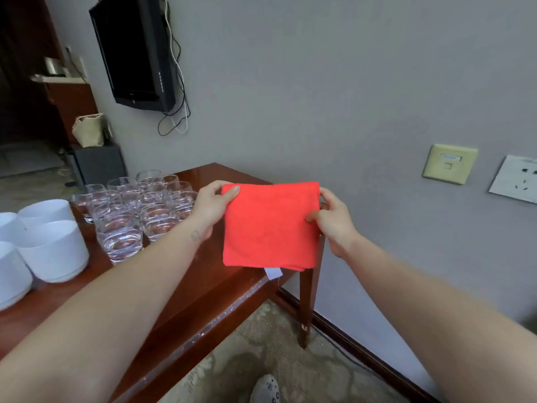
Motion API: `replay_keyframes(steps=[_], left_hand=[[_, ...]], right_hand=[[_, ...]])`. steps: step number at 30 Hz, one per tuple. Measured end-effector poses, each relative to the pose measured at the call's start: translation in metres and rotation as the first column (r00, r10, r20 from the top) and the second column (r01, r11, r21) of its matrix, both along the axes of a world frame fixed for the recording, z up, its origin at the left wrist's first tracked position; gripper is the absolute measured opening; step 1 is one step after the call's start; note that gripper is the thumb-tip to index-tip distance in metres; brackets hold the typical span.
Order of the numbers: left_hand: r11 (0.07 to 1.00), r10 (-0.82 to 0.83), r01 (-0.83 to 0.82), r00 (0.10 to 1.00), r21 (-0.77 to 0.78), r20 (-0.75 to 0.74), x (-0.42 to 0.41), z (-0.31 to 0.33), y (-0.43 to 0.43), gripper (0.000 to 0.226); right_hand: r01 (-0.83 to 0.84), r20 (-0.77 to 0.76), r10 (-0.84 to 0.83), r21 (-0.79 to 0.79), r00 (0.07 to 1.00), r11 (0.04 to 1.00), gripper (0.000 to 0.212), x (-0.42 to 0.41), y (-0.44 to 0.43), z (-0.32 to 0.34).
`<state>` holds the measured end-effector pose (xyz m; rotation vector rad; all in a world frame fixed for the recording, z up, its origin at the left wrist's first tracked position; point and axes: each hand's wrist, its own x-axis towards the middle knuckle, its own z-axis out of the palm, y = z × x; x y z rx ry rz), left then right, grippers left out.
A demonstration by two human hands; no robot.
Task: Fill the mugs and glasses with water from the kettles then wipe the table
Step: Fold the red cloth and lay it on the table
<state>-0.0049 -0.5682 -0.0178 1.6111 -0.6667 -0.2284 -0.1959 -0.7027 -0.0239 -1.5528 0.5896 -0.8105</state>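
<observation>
Folded red cloth (268, 228) held above bench (203, 274) corner, left hand (213, 209) and right hand (334, 219) pinching its upper corners. Soft, light, limp; probably best gripped bunched or flat-palmed.

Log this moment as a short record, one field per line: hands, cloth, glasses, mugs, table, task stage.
left hand: pinches the cloth's upper left corner
right hand: grips the cloth's right edge
cloth: red, folded, held up above the table's right end, white tag hanging at its bottom edge
glasses: clustered on the table's left part, water visible in the nearer ones
mugs: white, grouped at far left, contents not visible
table: dark glossy wood, against the wall
task stage: wiping looks about to start; cloth not yet on the table
</observation>
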Motion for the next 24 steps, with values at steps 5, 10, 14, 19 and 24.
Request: replay_keyframes(steps=[5, 10, 14, 19, 24], left_hand=[[0.999, 0.013, -0.013, 1.000, 0.034, 0.006, 0.031, -0.015, -0.038, 0.012], [0.988, 0.064, -0.067, 0.998, 0.138, 0.024, 0.065, -0.043, -0.071, 0.012], [0.959, 0.086, -0.097, 0.995, 0.265, 0.053, 0.081, -0.060, -0.094, 0.024], [0.905, 0.062, -0.150, 0.972, 0.399, 0.226, 0.096, -0.068, -0.127, 0.033], [0.881, 0.034, -0.167, 0.956, 0.444, 0.291, 0.111, -0.074, -0.153, 0.038]], right_hand=[[0.052, -0.037, -0.051, 0.014, 0.998, 0.999, 0.044, 0.028, -0.030, -0.011], [0.172, -0.114, -0.162, 0.084, 0.980, 0.981, 0.032, 0.067, -0.076, -0.028], [0.257, -0.203, -0.244, 0.039, 0.948, 0.966, 0.023, 0.091, -0.109, -0.043], [0.317, -0.290, -0.328, -0.087, 0.899, 0.945, 0.024, 0.112, -0.140, -0.056], [0.302, -0.338, -0.342, -0.166, 0.877, 0.939, 0.021, 0.123, -0.165, -0.059]])
